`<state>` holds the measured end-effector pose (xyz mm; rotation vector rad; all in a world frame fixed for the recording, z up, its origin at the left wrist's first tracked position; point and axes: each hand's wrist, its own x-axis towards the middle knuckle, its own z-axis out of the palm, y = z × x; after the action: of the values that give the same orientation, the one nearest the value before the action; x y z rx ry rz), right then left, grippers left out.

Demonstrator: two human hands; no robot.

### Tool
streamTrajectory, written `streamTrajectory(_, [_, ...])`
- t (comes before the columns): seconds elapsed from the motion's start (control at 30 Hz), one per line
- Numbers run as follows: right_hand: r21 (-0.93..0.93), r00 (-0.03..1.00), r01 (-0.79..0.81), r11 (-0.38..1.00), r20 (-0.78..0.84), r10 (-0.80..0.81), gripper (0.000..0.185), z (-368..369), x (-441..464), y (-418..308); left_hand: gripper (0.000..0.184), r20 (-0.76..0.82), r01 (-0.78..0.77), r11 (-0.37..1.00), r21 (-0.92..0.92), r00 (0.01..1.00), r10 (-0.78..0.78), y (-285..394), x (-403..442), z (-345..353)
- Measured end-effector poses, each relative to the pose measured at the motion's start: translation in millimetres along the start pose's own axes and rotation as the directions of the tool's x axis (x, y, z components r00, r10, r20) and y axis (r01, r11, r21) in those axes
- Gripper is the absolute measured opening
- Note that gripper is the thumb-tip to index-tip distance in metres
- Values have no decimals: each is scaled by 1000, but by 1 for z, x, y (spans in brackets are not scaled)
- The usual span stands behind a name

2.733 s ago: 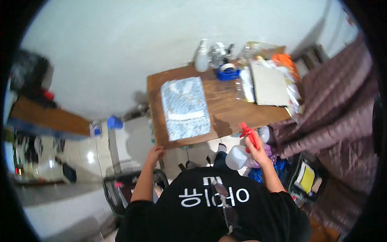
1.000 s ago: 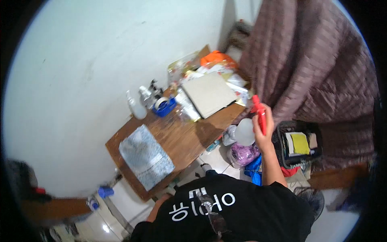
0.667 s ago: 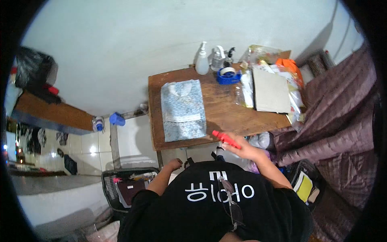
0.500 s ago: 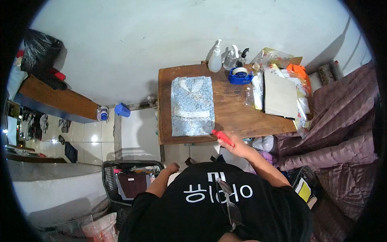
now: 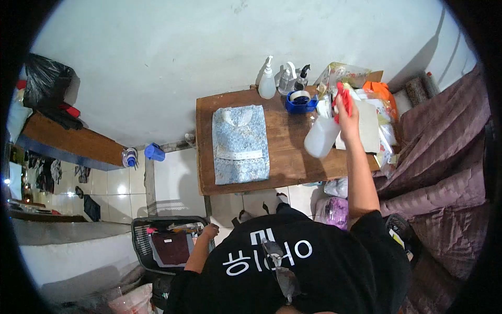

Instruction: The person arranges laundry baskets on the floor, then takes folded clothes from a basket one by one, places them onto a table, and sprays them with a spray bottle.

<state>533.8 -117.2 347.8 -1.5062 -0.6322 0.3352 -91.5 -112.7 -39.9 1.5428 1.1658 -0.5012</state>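
My right hand (image 5: pixel 349 120) is raised over the right side of the wooden table, closed round the neck and red trigger of a spray bottle (image 5: pixel 320 138). The bottle's body is translucent white and tilted, in front of a beige flat pouch (image 5: pixel 370 125). To its left, a folded blue patterned garment (image 5: pixel 240 152) with white lace trim and collar lies flat on the table (image 5: pixel 285 162). My left hand (image 5: pixel 210 231) hangs low beside a dark plastic basket (image 5: pixel 137 240), fingers loosely curled with nothing visible in them.
Pump bottles (image 5: pixel 267 83) and a blue tape dispenser (image 5: pixel 301 104) stand along the table's back. Plastic packages (image 5: pixel 384 99) pile up at the right, near a purple curtain (image 5: pixel 434 157). A wooden shelf (image 5: pixel 68 138) is on the left. Glasses (image 5: pixel 287 282) hang at my shirt.
My right hand has risen from the table's front edge, away from the garment, to the right, with the spray bottle now fully visible. The view has shifted slightly.
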Motion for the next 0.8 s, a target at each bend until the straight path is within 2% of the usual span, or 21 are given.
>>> streamTrajectory(0.03, [-19, 998, 55, 998, -40, -55, 37, -1, 26, 5, 25, -145, 78, 983, -167, 984, -103, 42, -24, 6])
streamTrajectory(0.07, [-38, 991, 110, 993, -75, -112, 36, -1, 55, 13, 24, -156, 40, 990, -137, 986, -61, 57, -28, 15])
streamTrajectory(0.13, [-221, 929, 318, 922, -118, -350, 35, 2, 114, 34, 24, -176, -27, 996, -82, 984, 12, 78, -30, 34])
streamTrajectory(0.17, [-257, 935, 292, 921, -128, -332, 35, 5, 137, 38, 24, -190, -9, 986, -168, 982, -23, 101, -41, 41])
streamTrajectory(0.2, [-291, 926, 320, 901, -103, -362, 35, 5, 159, 43, 24, -146, 64, 995, -81, 986, -76, 126, -51, 44])
streamTrajectory(0.27, [-211, 905, 370, 905, -137, -402, 35, 12, 205, 72, 24, -168, 61, 990, -129, 982, -82, 131, -52, 70])
streamTrajectory(0.37, [-209, 903, 400, 892, -79, -423, 38, 18, 262, 115, 23, -189, -9, 997, 77, 982, 24, 109, -48, 110])
streamTrajectory(0.4, [-207, 908, 396, 895, -61, -416, 38, 23, 271, 123, 25, -168, 169, 983, -75, 969, -180, 114, -50, 121])
streamTrajectory(0.43, [-198, 913, 393, 898, -35, -407, 37, 29, 269, 124, 25, -174, 206, 962, -180, 956, -237, 111, -51, 131])
streamTrajectory(0.47, [-80, 871, 491, 868, 39, -489, 38, 39, 260, 119, 25, -179, 238, 926, -292, 938, -298, 105, -52, 143])
streamTrajectory(0.53, [-7, 888, 453, 892, 94, -450, 44, 46, 276, 160, 23, -249, 226, 945, -235, 926, -284, 99, -56, 159])
streamTrajectory(0.57, [-38, 856, 513, 858, 96, -508, 44, 48, 267, 163, 25, -271, 220, 952, -212, 923, -273, 105, -63, 160])
streamTrajectory(0.6, [43, 895, 427, 903, 123, -429, 45, 46, 268, 180, 29, -290, 211, 960, -186, 921, -259, 113, -70, 158])
streamTrajectory(0.63, [-61, 880, 474, 878, 66, -471, 44, 45, 265, 180, 32, -321, 205, 962, -178, 912, -254, 111, -71, 162])
streamTrajectory(0.67, [-143, 906, 416, 898, -16, -422, 53, 46, 243, 164, 34, -350, 198, 967, -161, 905, -244, 108, -72, 167])
streamTrajectory(0.73, [-27, 970, 242, 970, -29, -243, 62, 42, 245, 178, 25, -324, 257, 954, -153, 899, -294, 115, -78, 161])
streamTrajectory(0.8, [-8, 981, 178, 984, 78, -177, 65, 22, 261, 205, 26, -316, 211, 962, -176, 913, -258, 101, -71, 166])
